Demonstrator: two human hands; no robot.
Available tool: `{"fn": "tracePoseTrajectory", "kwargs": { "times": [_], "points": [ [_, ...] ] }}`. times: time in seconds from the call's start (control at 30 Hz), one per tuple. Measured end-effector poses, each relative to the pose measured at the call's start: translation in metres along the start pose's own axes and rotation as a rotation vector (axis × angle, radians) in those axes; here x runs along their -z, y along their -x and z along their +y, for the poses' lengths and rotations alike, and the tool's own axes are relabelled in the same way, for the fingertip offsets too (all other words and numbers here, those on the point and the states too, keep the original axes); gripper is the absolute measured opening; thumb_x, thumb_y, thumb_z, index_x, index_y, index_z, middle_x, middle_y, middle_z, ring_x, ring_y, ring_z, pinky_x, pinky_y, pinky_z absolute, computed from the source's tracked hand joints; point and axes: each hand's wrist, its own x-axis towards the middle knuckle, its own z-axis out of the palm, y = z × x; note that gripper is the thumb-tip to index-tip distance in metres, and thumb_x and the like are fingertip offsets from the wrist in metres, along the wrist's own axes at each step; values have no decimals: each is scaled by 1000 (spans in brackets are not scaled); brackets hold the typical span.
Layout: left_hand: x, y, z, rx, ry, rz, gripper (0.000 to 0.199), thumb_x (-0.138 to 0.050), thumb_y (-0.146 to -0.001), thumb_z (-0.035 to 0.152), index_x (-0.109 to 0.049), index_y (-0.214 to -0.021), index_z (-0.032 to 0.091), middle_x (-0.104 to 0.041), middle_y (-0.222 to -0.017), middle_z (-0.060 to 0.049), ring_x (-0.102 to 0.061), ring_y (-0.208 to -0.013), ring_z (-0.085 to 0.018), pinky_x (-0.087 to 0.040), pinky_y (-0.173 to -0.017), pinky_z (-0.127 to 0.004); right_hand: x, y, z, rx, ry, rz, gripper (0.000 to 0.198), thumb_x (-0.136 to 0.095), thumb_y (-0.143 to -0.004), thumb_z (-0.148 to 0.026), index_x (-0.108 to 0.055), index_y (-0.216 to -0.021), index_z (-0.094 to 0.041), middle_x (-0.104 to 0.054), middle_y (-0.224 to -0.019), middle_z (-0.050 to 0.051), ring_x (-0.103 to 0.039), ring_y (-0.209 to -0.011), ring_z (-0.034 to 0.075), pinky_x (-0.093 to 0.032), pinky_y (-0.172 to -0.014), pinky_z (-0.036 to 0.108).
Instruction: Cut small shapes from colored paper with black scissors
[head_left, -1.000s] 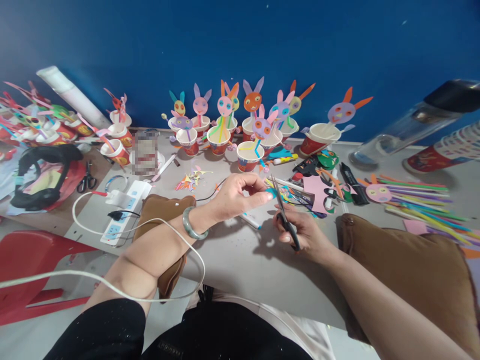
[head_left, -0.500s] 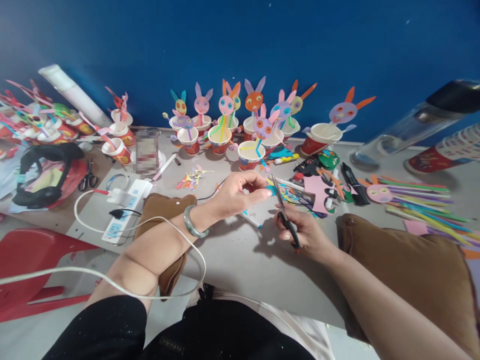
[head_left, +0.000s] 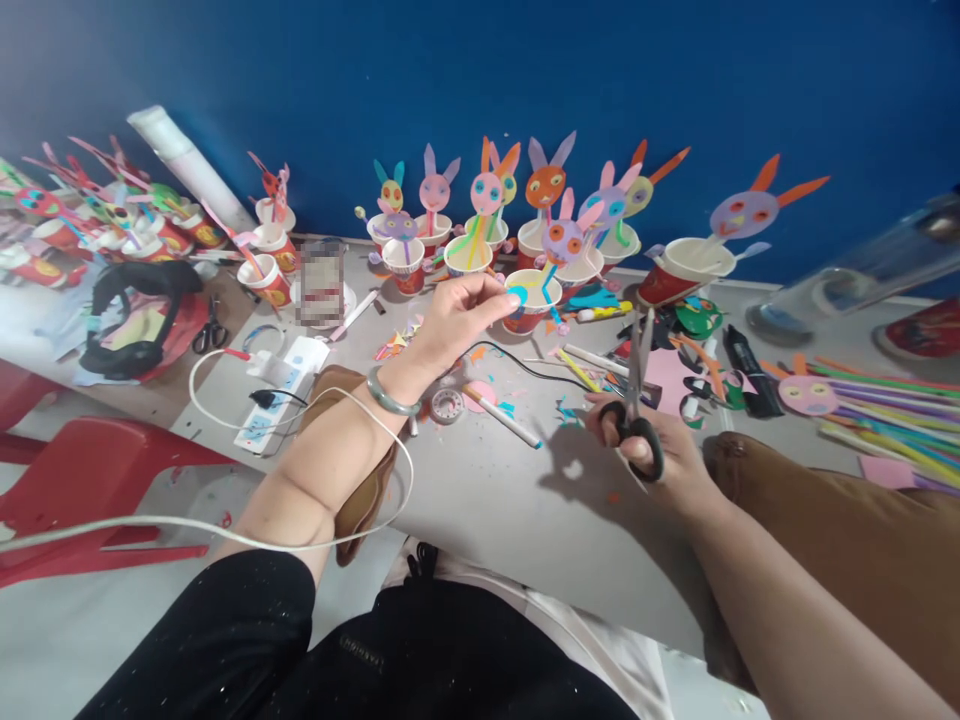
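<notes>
So the blue paper piece is up in the air over the table, pinched between thumb and fingers of the left hand. It's in front of the nearest cup from here; can't tell if it touches the rim. The right hand has its grip through the handles of the scissors, blades pointing up and nearly together, well apart from the paper.

If the step is trimming, which is my read, I'd pinch just the edge so most of the outline stays free, turn the paper into the blades rather than chasing it, and cut deep in the blades with small snips. The risk imo is fingertips: the piece is tiny and the pinch covers a good chunk of it.

Counts, going outward: one blue piece in hand, two pairs of scissors (the spare pair lies off to the left), one white marker lying over one pink disc, one tape-like roll just beside. By the wall I get ten eared heads on cups, three more cups left of those, then a far-left cluster too jumbled to count. Also two brown cushions, one power strip.
</notes>
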Motion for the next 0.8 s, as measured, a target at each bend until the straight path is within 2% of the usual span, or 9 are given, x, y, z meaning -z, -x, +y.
{"fn": "tracePoseTrajectory", "kwargs": {
  "times": [0.13,0.23,0.43,0.53,0.7,0.8],
  "points": [
    [12,-8,-4,-25,10,26,20,-71,-81,26,-60,-67,16,-54,-64,3,-47,-62,-6,-39,-62,-23,0,-2,10,92,276,44,45,-64,-82,-61,-49,-61,-24,-55,-58,-1,-55,-58,19,-48,-91,50],
    [18,-10,-3,1,-8,6,19,-72,-79,25,-61,-68,16,-56,-65,3,-48,-62,-6,-40,-62,-23,-4,-2,19,142,424,78,38,-66,-83,-51,-48,-63,-24,-55,-58,-2,-57,-58,19,-46,-94,50],
    [28,-12,-2,44,-38,-47,16,-74,-76,25,-62,-70,15,-60,-68,2,-51,-64,-7,-42,-64,-23,-5,0,37,108,590,137,23,-64,-82,-34,-50,-67,-24,-63,-67,4,-61,-67,22,-44,-93,51],
    [32,-13,-5,77,-95,-128,19,-76,-73,28,-64,-72,14,-61,-70,1,-51,-65,-7,-41,-64,-24,-2,0,45,80,595,165,20,-65,-79,-32,-50,-68,-25,-64,-69,4,-62,-68,24,-44,-93,51],
    [37,-14,-12,190,-327,-369,28,-81,-64,35,-66,-71,11,-61,-65,1,-50,-62,-8,-38,-63,-25,-2,0,46,37,607,149,18,-64,-79,-33,-51,-70,-25,-67,-73,6,-64,-73,26,-43,-96,53],
    [37,-14,-13,201,-426,-403,26,-79,-65,33,-66,-72,11,-62,-65,0,-51,-62,-8,-38,-63,-25,-2,-1,45,-12,621,157,19,-64,-77,-36,-51,-70,-24,-68,-73,5,-64,-75,26,-42,-98,54]
  ]
}}
